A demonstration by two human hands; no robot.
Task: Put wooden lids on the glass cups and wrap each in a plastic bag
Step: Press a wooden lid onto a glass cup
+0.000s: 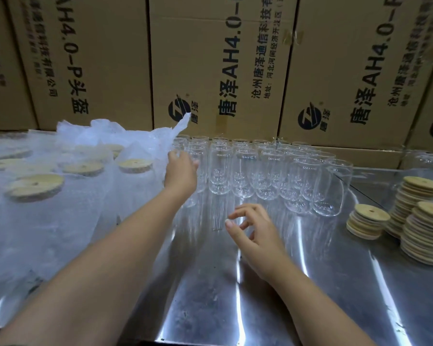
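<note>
Stainless steel worktop [235, 295], reflective, carries the whole job. Clear glass cups [273, 171] stand unlidded in tight rows at the far centre, many touching. Round pale wooden lids [410, 221] sit in stacks at the right, well apart from the cups. Finished cups, lidded and wrapped in translucent plastic bags [80, 171], crowd the left side. Brown printed cardboard cartons [210, 58] wall off the far edge.

Left hand [181, 174] reaches to the left end of the cup rows, fingers curled at a cup beside the bagged stock; whether it has closed on the glass cannot be told. Right hand [255, 236] hovers near the worktop's centre, fingers loosely half-open, holding nothing.

Risks, as judged: drawing one cup from the packed rows could knock its neighbours and chip or topple them. Loose bag film beside the left hand could snag a cup. The tall lid stacks lean slightly and could slide if nudged.
</note>
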